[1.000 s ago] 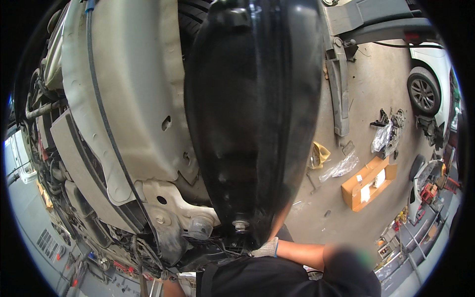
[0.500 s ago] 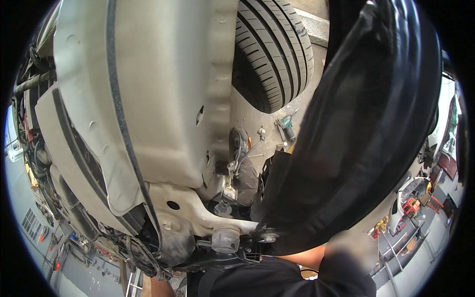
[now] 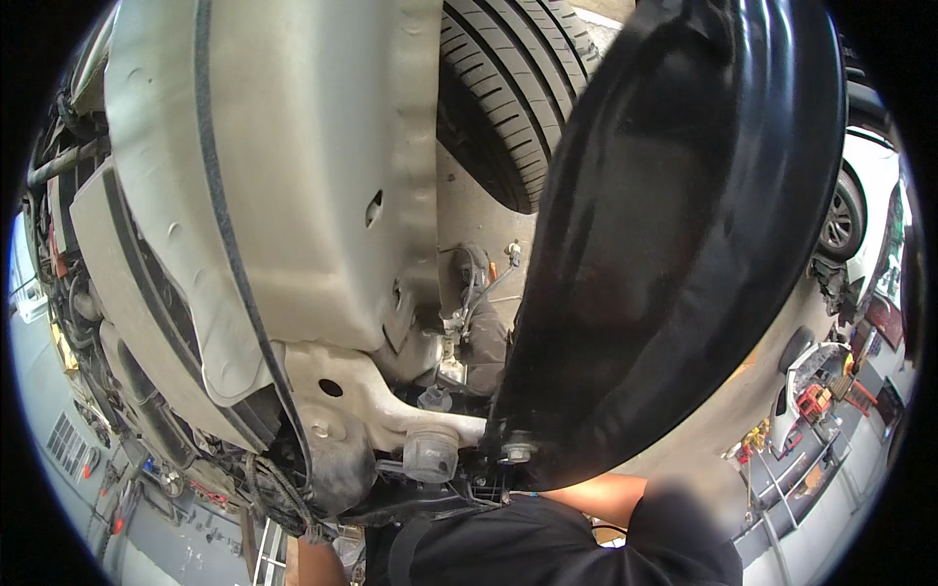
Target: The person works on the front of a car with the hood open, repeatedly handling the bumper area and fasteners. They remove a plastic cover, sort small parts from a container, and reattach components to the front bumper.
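A long, curved black panel [image 3: 664, 234] fills the right of the view, a bolt head [image 3: 518, 452] at its lower end. To its left are the pale metal underbody [image 3: 293, 166] of a car, a bracket [image 3: 366, 396] and a round grey mount [image 3: 431, 454]. My right forearm [image 3: 596, 496] comes from the lower right and passes behind the panel's lower end, which hides that hand. My left hand [image 3: 315, 540], small and partly hidden at the bottom, is by the hoses and bracket edge; whether it holds anything I cannot make out.
A tyre [image 3: 508, 98] and a shoe with a trouser leg [image 3: 481, 347] show through the gap. Engine-bay parts [image 3: 137, 391] line the left rim. A white car [image 3: 870, 166], a loose bumper [image 3: 816, 376] and red equipment [image 3: 816, 398] are at the right.
The black panel has swung rightward from the middle, uncovering the tyre and floor, then shifted slightly back left. My gloved right hand, visible earlier at the panel's lower end, is now hidden.
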Motion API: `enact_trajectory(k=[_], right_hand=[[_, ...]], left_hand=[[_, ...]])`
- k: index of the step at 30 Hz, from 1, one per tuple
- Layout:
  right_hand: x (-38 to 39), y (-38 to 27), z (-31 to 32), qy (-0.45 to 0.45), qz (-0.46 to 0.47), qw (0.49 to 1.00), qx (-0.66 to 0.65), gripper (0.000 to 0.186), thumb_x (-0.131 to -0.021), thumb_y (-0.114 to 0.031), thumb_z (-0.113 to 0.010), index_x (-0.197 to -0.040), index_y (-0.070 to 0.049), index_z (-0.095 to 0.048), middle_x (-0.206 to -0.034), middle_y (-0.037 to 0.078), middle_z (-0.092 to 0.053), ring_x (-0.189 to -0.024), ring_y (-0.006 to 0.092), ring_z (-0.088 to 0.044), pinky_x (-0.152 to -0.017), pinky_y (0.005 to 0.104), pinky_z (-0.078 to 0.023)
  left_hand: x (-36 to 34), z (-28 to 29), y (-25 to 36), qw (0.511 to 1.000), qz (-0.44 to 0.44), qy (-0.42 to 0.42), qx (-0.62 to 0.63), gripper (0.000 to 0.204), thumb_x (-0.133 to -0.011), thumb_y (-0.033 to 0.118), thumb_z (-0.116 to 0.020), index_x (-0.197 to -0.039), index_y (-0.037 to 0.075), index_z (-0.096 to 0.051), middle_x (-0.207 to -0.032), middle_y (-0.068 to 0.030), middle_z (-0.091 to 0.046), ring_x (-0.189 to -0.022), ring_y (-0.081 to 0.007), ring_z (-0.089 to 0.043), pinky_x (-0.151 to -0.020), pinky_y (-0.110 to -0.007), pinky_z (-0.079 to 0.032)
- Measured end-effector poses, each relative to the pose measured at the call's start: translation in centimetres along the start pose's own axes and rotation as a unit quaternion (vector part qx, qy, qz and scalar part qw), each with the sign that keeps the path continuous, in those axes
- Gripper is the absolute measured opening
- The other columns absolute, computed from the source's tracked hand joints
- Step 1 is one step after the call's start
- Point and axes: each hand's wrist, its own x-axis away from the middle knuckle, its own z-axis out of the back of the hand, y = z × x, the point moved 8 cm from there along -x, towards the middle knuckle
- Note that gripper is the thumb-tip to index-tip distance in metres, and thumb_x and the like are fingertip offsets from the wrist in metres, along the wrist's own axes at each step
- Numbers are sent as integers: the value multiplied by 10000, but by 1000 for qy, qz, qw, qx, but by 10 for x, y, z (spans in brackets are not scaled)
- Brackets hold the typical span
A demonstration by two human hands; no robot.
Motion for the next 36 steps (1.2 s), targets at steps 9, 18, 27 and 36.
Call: enact_trajectory(k=[9,18,27,36], right_hand=[[-1,-5,5,43,18,999,21,406,-996,-393,-533,-1301,-142,-628,-1126,153,-706,-976,325,-689,-841,419,-540],[10,43,-61,-13,-143,987,-66,352,-933,-423,-559,-1107,-158,-713,-946,125,-743,-904,341,-712,-712,411,-555],[-16,9,6,-101,-173,979,-26,308,-897,-347,-587,-1032,-106,-721,-1027,128,-727,-961,348,-697,-821,440,-563],[-24,0,10,-75,-165,983,4,367,-858,-407,-667,-1015,-89,-764,-1008,129,-752,-959,308,-701,-865,385,-539]], left_hand=[[-1,-3,9,999,-28,-17,15,679,-987,647,-445,-1440,141,-479,-1345,-105,-581,-1168,-293,-576,-919,-477,-501],[11,-4,20,996,-72,-41,30,665,-988,637,-457,-1433,144,-486,-1338,-101,-587,-1162,-288,-581,-911,-475,-505],[61,-12,19,984,-145,-67,76,455,-985,456,-552,-1364,205,-541,-1312,-32,-598,-1106,-204,-592,-864,-432,-500],[136,-33,21,963,-255,-44,-80,682,-977,404,-548,-1556,98,-356,-1369,-56,-521,-1137,-251,-555,-890,-453,-476]])
